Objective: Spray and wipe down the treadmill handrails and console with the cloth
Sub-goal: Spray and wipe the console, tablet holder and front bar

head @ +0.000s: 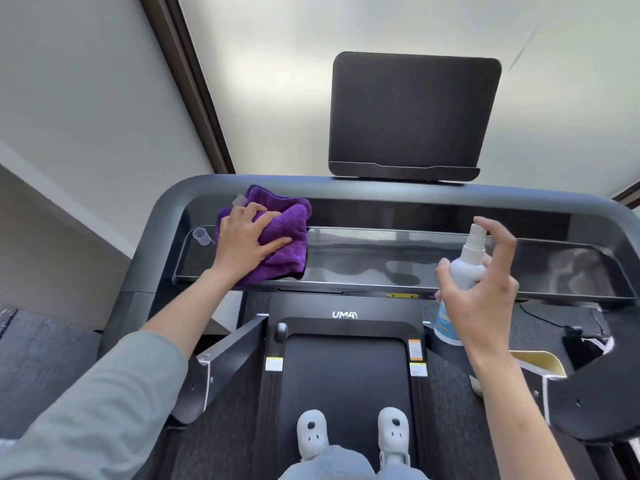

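Your left hand (247, 237) lies flat on the bunched purple microfibre cloth (277, 233), fingers spread and straight, pressing it onto the left end of the glossy black glass console shelf (398, 261); nothing is curled round the fabric, so it is held only by downward pressure. Your right hand (481, 282) grips the white plastic spray bottle (465, 268) round its body, index finger raised above the nozzle, which seems to point toward the shelf to the left of that grip. Risks, as a judgement: the cloth could slide out from under your flat palm on the slick glass, since you have no pinch on it. A small clear plastic cap (202, 236) sits just left of the cloth, near the shelf's end; a leftward wipe would likely knock it off. Spray fired from here may drift onto the dark rectangular tablet stand (412, 116) beyond the shelf or drip over the front edge onto the black running belt (346, 375) you are standing on, making it slippery under your pale slippers (353, 431). The curved grey handrail (166, 209) wrapping round beyond the cloth looks not yet reached. Writing: "UMA" in white letters on the treadmill's motor cover below the shelf. Warning stickers beside the belt and the bottle's blue label are too small to read.
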`<act>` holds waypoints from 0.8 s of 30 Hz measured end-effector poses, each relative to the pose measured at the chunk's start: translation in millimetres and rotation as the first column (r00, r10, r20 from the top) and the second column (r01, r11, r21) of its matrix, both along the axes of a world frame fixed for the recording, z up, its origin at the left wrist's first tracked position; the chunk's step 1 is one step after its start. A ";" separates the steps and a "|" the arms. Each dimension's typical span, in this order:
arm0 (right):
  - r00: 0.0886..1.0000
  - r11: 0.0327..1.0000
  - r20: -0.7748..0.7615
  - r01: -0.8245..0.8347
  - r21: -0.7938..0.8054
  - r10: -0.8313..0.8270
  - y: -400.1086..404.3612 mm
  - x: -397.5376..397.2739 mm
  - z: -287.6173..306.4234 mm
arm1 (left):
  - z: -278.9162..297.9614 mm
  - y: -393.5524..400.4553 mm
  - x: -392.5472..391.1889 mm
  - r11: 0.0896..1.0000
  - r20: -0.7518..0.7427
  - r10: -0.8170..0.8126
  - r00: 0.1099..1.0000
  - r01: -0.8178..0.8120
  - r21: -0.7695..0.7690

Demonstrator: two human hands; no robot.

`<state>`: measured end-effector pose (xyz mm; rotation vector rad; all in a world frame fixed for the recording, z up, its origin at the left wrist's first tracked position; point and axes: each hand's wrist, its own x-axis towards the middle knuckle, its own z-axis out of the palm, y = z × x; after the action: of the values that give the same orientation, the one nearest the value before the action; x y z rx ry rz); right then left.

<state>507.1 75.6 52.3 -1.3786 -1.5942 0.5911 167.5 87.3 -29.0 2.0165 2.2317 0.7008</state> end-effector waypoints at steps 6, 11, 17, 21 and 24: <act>0.999 0.999 -0.020 0.028 -0.027 -0.028 -13.8 3.8 -4.8 | -5.3 -9.5 28.1 0.988 0.027 0.154 0.988 -0.154 -0.014; 0.999 0.999 -0.043 0.033 -0.024 -0.034 -10.6 -5.9 -0.3 | 0.8 16.1 53.0 0.988 -0.016 0.134 0.991 -0.135 -0.070; 0.999 0.999 -0.036 0.027 0.021 -0.027 10.4 -9.4 2.5 | 2.6 24.8 67.9 0.976 0.032 0.211 0.977 -0.209 -0.059; 1.000 0.997 -0.016 0.012 0.078 -0.011 35.2 -5.2 2.7 | 4.7 24.6 75.5 0.970 0.028 0.243 0.970 -0.242 -0.030; 0.999 0.993 0.022 -0.050 0.105 0.048 61.6 -3.2 7.1 | 2.7 27.8 88.6 0.957 0.040 0.291 0.956 -0.291 -0.007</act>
<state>503.9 137.2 59.4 -1.2737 -1.6547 0.5165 256.0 115.1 -26.3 1.6708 2.5311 0.7535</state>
